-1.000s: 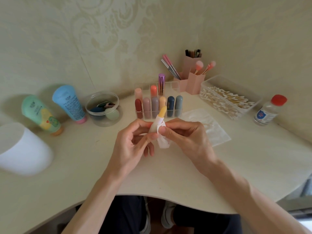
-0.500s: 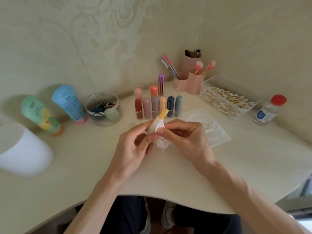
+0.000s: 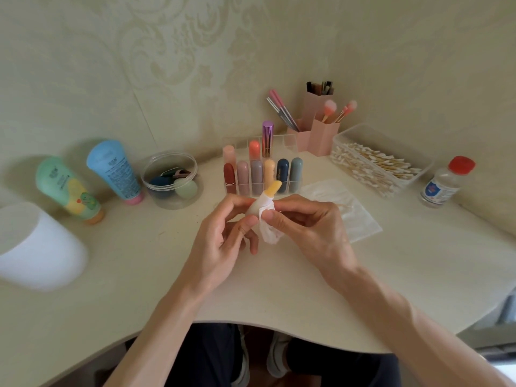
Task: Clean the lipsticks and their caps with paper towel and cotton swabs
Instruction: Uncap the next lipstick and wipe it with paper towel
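An uncapped yellow lipstick (image 3: 273, 188) tilts up and to the right above the desk centre. My left hand (image 3: 223, 238) pinches its pale base between thumb and fingers. My right hand (image 3: 310, 222) pinches a crumpled piece of white paper towel (image 3: 268, 230) wrapped round the lipstick's middle. Behind them a clear organizer (image 3: 284, 142) holds several capped lipsticks in a row, with a few more in its back row. A clear box of cotton swabs (image 3: 374, 163) sits at the right.
A flat sheet of paper towel (image 3: 349, 210) lies right of my hands. Pink brush holders (image 3: 321, 132) stand at the back, a red-capped bottle (image 3: 444, 182) far right. Two tubes (image 3: 111, 169), a round clear tub (image 3: 170, 180) and a white container (image 3: 36, 247) stand at the left.
Both hands have shifted slightly down and the lipstick tilts more to the right. The towel has slid along the lipstick's middle. Both hands keep hold.
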{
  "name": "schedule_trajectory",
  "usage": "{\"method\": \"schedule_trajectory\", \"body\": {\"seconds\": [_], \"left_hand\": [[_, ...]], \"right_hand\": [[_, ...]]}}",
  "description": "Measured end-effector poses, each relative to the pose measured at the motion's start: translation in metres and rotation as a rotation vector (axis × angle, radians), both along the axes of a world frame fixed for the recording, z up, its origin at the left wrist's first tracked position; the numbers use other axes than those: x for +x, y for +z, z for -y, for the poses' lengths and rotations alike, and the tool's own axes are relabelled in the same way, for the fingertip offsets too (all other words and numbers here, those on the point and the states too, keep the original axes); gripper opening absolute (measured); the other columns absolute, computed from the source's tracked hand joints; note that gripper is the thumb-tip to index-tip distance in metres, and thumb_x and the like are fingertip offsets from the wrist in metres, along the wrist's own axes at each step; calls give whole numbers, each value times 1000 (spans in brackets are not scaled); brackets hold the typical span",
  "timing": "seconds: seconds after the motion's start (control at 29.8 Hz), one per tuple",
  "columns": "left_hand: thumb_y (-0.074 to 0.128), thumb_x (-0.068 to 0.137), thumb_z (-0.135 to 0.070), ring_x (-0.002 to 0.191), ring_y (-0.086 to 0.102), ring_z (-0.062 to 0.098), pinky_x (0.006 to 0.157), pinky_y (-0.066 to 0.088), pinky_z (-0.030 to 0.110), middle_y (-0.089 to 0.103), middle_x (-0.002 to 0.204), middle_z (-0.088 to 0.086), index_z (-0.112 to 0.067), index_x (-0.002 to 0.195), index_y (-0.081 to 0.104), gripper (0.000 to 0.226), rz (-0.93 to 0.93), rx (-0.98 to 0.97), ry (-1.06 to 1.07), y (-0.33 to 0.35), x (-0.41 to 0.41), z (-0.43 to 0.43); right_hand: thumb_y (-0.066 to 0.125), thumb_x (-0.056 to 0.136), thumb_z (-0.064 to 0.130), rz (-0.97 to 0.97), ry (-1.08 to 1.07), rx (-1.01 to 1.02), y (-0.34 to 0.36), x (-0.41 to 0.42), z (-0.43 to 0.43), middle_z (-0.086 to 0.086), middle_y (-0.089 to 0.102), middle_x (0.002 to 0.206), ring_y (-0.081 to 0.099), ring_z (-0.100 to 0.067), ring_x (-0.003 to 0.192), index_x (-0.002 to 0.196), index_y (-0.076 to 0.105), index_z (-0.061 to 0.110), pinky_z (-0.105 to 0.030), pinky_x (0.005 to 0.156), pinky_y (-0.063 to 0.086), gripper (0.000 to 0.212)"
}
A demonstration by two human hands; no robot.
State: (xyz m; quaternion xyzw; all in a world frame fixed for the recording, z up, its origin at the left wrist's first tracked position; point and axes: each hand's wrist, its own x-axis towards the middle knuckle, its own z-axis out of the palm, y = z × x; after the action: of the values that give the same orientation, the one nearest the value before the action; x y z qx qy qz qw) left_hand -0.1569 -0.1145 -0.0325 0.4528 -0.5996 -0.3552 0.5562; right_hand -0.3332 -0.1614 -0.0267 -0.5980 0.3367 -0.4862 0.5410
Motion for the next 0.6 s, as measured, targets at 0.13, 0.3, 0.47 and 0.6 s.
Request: {"method": "schedule_trajectory", "body": {"seconds": [0.13, 0.3, 0.47, 0.6], "left_hand": [[45, 109, -12, 58, 57, 16, 58, 42, 17, 61, 79, -6, -6, 122, 61, 22, 91, -24, 2, -3, -3, -1], [56, 106, -12, 61, 53, 15, 59, 42, 23, 59, 93, 7, -9, 118, 66, 17, 92, -37, 7, -3, -1, 2], [71, 93, -15, 52, 49, 15, 53, 41, 22, 63, 71, 0, -16, 119, 74, 27, -44, 21, 68, -2, 2, 0], [83, 76, -18, 46, 54, 24, 46, 43, 27, 78, 82, 6, -6, 99, 73, 29, -164, 64, 177, -1, 3, -1]], "right_hand": [[82, 87, 11, 9, -6, 3, 0, 0, 1, -8, 80, 99, 76, -20, 88, 103, 82, 2, -28, 80, 59, 19], [82, 86, 11, -9, -3, -36, -2, 2, 1, -10, 80, 98, 77, -29, 91, 102, 82, 0, -34, 83, 61, 20], [83, 84, 16, -18, -11, -40, -4, 4, 2, -9, 80, 96, 76, -35, 90, 100, 83, 2, -37, 81, 61, 21], [84, 85, 13, -16, -2, -29, -4, 4, 2, -9, 80, 96, 76, -32, 87, 100, 82, 2, -37, 80, 61, 19]]}}
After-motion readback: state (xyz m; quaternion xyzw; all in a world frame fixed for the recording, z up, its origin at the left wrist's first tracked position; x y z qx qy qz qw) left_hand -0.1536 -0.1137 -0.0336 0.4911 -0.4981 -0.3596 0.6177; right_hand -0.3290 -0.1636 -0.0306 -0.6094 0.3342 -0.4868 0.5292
